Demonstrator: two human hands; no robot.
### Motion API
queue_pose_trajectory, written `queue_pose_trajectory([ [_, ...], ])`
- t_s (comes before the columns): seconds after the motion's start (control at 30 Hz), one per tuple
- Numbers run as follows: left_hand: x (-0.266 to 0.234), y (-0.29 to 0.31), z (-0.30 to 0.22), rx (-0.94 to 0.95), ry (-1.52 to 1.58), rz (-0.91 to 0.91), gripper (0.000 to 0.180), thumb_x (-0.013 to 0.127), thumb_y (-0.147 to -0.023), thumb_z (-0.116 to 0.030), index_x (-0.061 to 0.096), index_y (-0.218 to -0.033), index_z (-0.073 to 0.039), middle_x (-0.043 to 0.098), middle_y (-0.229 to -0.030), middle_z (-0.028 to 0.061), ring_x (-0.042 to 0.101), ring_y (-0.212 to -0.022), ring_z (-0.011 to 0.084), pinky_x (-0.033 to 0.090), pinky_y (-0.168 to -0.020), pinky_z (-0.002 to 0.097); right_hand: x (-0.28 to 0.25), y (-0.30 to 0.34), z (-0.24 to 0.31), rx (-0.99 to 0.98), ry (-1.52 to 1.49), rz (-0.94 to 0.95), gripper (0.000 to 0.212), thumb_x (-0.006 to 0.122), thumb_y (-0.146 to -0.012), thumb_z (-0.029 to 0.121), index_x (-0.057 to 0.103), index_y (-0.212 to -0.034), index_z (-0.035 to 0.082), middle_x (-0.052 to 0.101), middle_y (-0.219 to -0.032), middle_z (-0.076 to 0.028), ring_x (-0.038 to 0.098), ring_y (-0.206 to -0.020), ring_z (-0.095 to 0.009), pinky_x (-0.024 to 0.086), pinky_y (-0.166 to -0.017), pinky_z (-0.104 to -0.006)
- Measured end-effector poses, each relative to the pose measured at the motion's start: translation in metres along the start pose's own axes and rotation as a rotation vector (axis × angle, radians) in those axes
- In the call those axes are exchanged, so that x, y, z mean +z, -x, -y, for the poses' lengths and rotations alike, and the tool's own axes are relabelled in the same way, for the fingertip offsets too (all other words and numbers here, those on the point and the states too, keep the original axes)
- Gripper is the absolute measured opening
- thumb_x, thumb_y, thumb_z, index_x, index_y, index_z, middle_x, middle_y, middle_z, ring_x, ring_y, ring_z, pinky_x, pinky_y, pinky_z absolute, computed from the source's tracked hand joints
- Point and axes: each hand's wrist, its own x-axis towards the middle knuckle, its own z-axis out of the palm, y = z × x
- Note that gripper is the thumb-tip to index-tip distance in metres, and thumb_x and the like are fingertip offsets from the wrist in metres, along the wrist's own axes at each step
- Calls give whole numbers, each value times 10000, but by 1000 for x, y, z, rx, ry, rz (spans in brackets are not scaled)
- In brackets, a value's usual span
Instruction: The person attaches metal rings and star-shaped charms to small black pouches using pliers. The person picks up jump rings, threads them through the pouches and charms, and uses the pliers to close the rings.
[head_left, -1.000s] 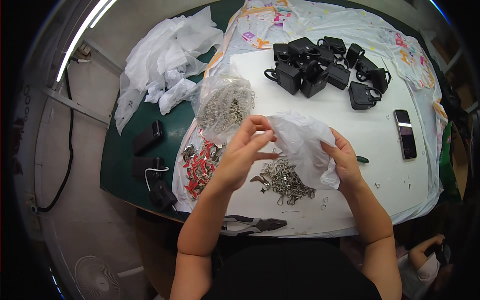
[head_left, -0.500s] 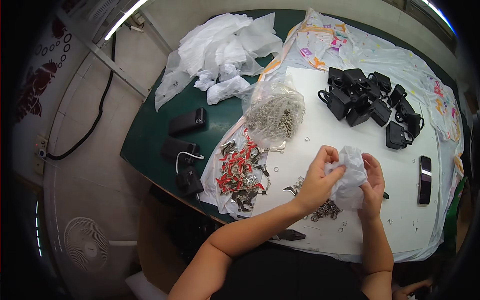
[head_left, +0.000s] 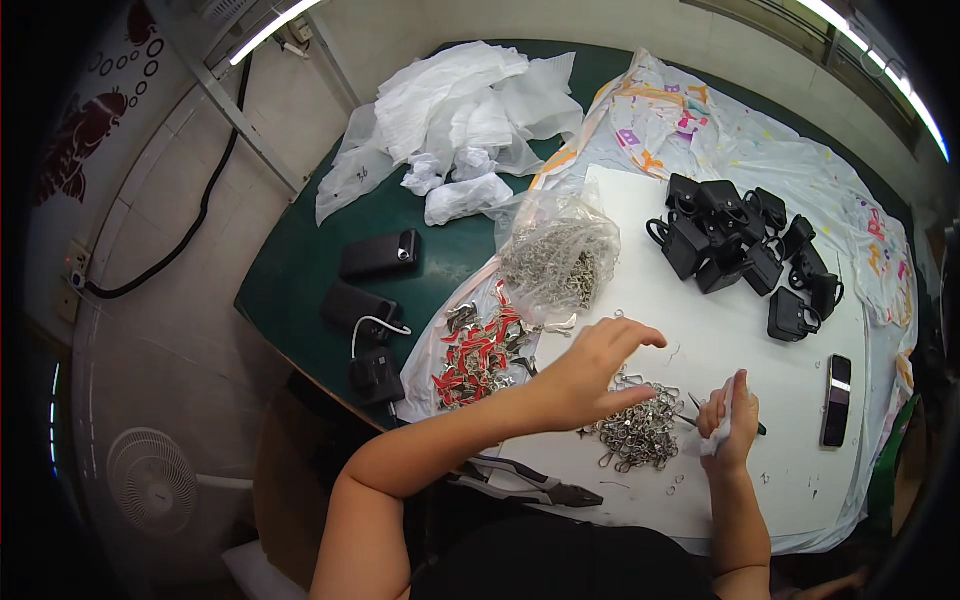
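Note:
My left hand hovers with thumb and fingers spread, holding nothing, over the left edge of a heap of silver metal clasps and rings. My right hand, right of that heap, is closed around a crumpled thin white sheet; whether it is tissue or plastic I cannot make out. Beside the right hand lies a slim dark pointed tool, partly hidden by the fingers. Pliers with dark handles rest along the near edge of the white board.
Red and dark shoe-shaped charms lie left of my left hand. Behind them stands a clear bag of chains. Black corded blocks are piled at back right, a phone far right. Power banks and white wrapping sit left.
My hands have moved apart. The white sheet, held between both before, is now bunched in my right hand alone. More of the clasp heap and the pliers shows. The view has shifted slightly.

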Motion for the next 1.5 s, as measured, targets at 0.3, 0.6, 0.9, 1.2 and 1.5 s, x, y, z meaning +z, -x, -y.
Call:
queue_pose_trajectory([
  [0.3, -162, 6, 211, -630, -804, -518, 461, 752, -810, -214, 567, -1219, -109, 582, -1264, 109, 510, -1209, 335, 430, -963, 524, 101, -102, 28, 597, 210, 438, 382, 410, -1049, 285, 513, -1295, 11, 598, -1206, -111, 584, -1138, -242, 448, -1034, -459],
  [0.6, -166, -15, 234, -620, -757, -413, 429, 746, -829, -257, 595, -1206, -115, 606, -1205, 92, 526, -1166, 375, 455, -898, 578, 303, -185, 17, 152, 182, 604, 663, 470, -1031, 396, 255, -1515, -3, 430, -1485, -191, 497, -1291, -272, 434, -1046, -407],
  [0.9, -219, 72, 142, -364, -559, -206, 279, 759, -727, -82, 677, -992, -55, 663, -1020, 117, 577, -1055, 351, 460, -877, 427, 108, -81, 58, 38, 616, 666, 340, 531, -1015, 259, 678, -1171, -4, 718, -1014, -81, 647, -883, -129, 503, -817, -284],
  [1.2, -176, 89, 167, -317, -889, -316, 265, 710, -776, -64, 656, -1034, -93, 608, -1130, 87, 553, -1082, 336, 473, -840, 460, -17, -36, 76, -68, 716, 189, 261, 566, -980, 185, 703, -1079, -13, 706, -898, -60, 609, -809, -92, 483, -779, -250],
  [1.5, -171, 71, 156, -550, -1000, 75, 592, 728, -835, -229, 454, -1341, -86, 419, -1463, 111, 330, -1413, 308, 257, -1083, 566, -54, -7, 65, -103, 906, 97, 170, 642, -902, 87, 714, -1020, -11, 704, -917, -59, 609, -836, -118, 488, -778, -271],
])
